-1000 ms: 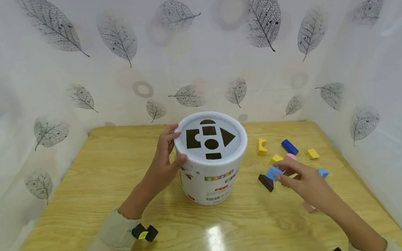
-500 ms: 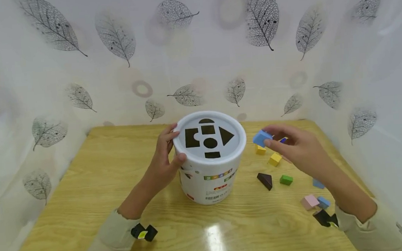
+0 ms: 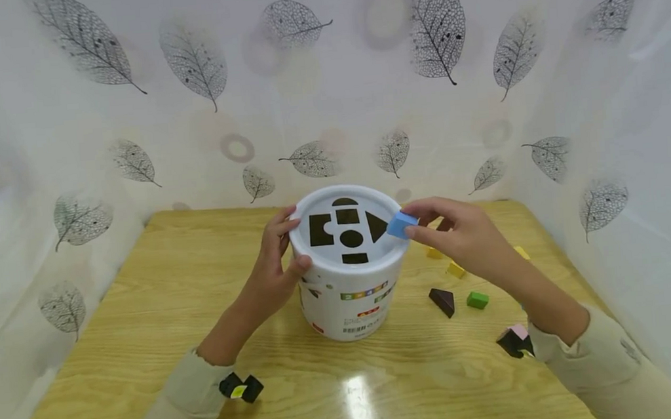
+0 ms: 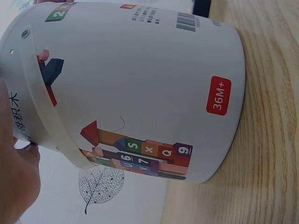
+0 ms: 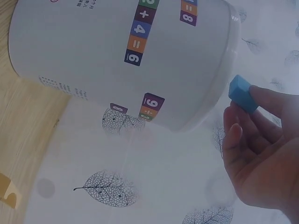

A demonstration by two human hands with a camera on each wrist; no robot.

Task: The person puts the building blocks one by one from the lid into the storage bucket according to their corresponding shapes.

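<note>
A white bucket stands upright on the wooden table, its lid cut with several shaped holes, including a triangle, a circle and an arch. My left hand holds the lid's left rim, thumb at the front and fingers toward the back; part of that hand is cut off in the left wrist view. Between thumb and fingers my right hand pinches a light blue block at the lid's right edge, close to the triangular hole. In the right wrist view the light blue block appears just off the rim.
Right of the bucket lie a dark brown triangular block, a green block, a yellow block and a pink block. The right forearm covers part of this area. A leaf-patterned curtain encloses the table.
My right hand has lifted the light blue block from among the loose blocks and carried it left to the lid's edge. The left hand and the bucket stay in place.
</note>
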